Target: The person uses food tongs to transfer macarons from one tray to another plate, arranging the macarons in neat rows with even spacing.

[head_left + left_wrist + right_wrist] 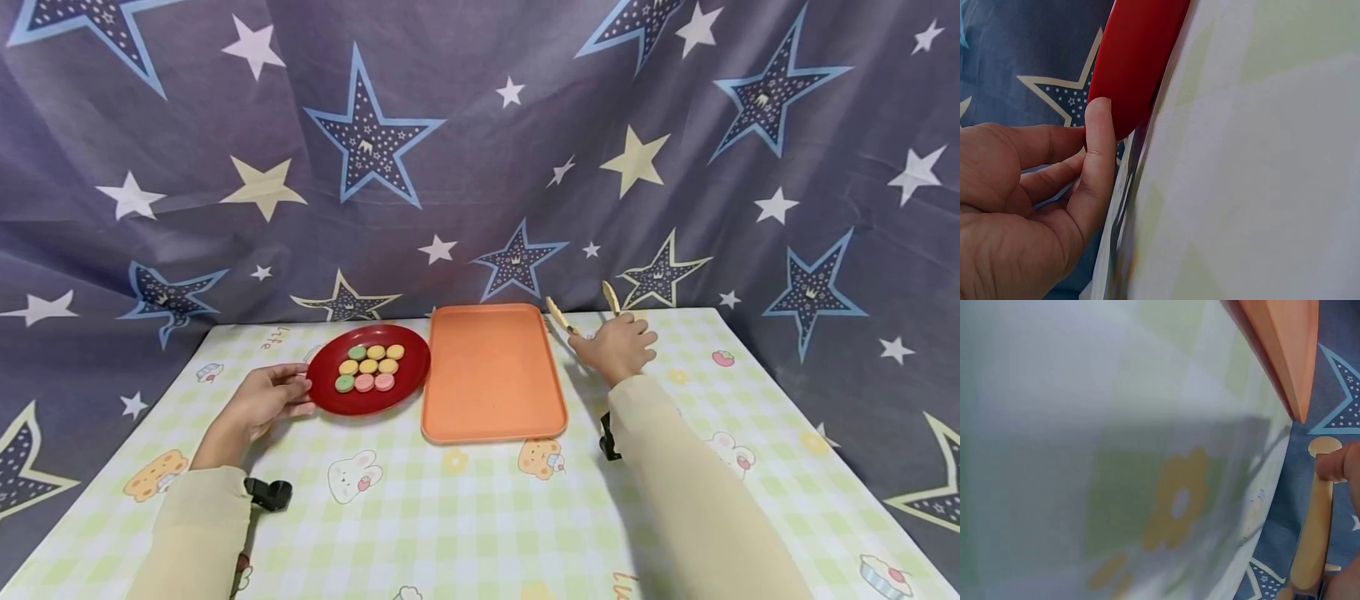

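At the left, a red plate (405,379) bears several small macarons (367,367) in green, yellow and pink, set in rows. My left hand (266,396) pinches the plate's near-left rim; in the left wrist view the thumb and a finger meet at the red edge (1132,62). On the right, my right hand (617,346) grips a pair of tongs (559,317), whose two pale wooden-looking arms spread apart and point toward the back. The right wrist view shows one tong arm (1313,544) beside my fingers; the rest of that hand is cut off.
An orange rectangular tray (495,375) lies between the two hands, its left edge close against the plate. The checked tablecloth (420,533) covers the table. A dark star-print curtain (480,167) hangs right behind the table's back edge.
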A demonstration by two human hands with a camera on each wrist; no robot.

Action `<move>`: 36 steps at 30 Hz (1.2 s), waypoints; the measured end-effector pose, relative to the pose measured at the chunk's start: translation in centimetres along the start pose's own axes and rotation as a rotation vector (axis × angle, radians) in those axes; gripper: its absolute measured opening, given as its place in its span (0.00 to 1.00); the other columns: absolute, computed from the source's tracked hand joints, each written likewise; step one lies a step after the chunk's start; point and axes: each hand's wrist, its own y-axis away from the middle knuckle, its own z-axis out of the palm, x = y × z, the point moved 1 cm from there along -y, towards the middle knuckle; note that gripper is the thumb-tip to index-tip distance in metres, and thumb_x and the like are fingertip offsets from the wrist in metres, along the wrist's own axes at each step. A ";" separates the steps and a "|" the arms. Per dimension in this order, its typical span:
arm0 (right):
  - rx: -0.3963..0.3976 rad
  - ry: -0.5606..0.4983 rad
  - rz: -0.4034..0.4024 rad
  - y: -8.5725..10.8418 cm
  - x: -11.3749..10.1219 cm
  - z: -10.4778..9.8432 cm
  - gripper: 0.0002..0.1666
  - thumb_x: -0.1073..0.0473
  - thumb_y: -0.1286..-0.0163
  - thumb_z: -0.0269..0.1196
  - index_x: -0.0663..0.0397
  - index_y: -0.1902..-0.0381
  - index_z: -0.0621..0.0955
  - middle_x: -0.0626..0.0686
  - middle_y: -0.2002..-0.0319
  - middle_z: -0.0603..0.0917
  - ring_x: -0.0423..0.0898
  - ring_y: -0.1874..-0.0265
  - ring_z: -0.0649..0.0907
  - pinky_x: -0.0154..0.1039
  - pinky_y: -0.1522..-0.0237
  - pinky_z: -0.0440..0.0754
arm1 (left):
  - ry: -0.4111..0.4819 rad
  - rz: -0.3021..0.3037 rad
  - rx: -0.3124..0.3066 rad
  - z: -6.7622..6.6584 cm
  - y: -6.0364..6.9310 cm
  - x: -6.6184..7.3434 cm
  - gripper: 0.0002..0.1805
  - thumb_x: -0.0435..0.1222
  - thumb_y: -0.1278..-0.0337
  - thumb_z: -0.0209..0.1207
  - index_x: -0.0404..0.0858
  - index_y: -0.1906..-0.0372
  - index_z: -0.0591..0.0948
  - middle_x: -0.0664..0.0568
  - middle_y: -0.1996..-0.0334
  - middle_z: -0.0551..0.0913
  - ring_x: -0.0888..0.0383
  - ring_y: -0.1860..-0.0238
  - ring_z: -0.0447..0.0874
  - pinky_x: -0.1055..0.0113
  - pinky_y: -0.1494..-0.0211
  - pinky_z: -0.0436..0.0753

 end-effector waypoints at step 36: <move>-0.275 -0.028 0.156 0.8 0.9 1.3 0.60 0.27 0.36 0.60 0.79 0.36 0.60 0.78 0.43 0.65 0.72 0.42 0.68 0.66 0.43 0.76 | 0.006 0.005 -0.009 0.0 -0.2 -0.2 0.32 0.29 0.23 0.52 0.26 0.22 0.56 0.41 0.45 0.72 0.58 0.64 0.89 0.57 0.50 0.90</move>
